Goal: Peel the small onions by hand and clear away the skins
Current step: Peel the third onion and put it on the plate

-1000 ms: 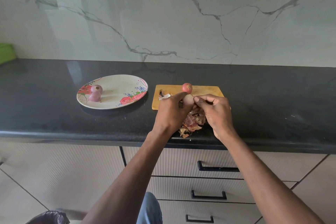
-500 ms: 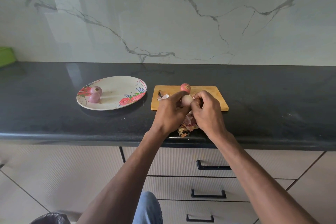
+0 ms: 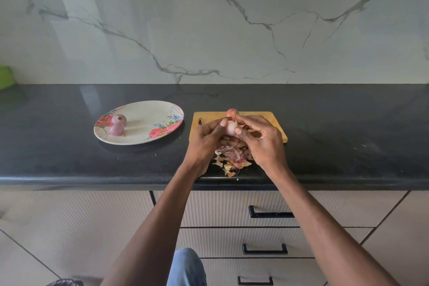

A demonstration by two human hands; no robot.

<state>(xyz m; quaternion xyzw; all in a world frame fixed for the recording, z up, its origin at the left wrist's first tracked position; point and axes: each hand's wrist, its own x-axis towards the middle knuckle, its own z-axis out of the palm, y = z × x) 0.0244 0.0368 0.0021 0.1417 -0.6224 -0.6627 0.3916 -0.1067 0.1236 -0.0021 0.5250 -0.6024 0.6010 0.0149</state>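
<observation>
My left hand [image 3: 205,140] grips a pale, partly peeled small onion [image 3: 230,128] above the wooden cutting board [image 3: 271,121]. My right hand [image 3: 263,140] pinches that same onion from the right with thumb and fingertips. An unpeeled reddish onion [image 3: 232,113] sits on the board's far edge, just behind my fingers. A heap of loose skins [image 3: 233,159] lies on the black counter under my hands, near the front edge. Two peeled purple onions [image 3: 118,124] rest on the left part of a floral plate [image 3: 148,132].
The black counter [image 3: 348,134] runs the full width against a marble wall. A green object [image 3: 5,76] sits at the far left. Drawers with black handles [image 3: 270,215] are below the counter. A dark bag [image 3: 65,283] lies on the floor at bottom left.
Both hands have risen slightly and closed in on the pale onion; my right hand has gone from resting near the skins to pinching the onion's right side.
</observation>
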